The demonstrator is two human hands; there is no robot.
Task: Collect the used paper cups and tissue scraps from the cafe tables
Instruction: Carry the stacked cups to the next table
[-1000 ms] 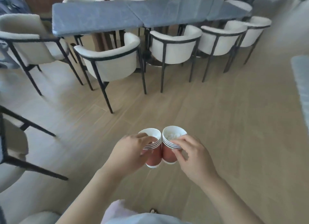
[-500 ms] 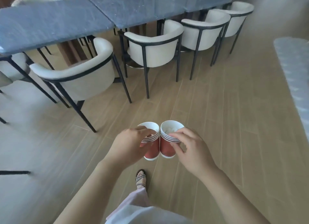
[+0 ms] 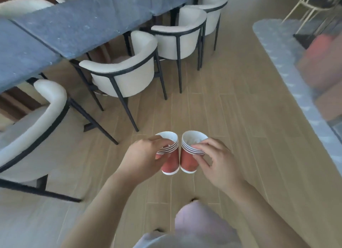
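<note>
Between the two hands, high over the floor (image 3: pixel 212 107), two red cup stacks (image 3: pixel 171 156) touch side by side, left hand (image 3: pixel 142 158) and right hand (image 3: pixel 216 160) fingers pinching only the rims, so a bump could drop them.

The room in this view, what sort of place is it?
Probably a cafe or eatery: a long dark table lined with matching cream chairs, and stacked paper cups held in each hand over a wood-look floor.
</note>
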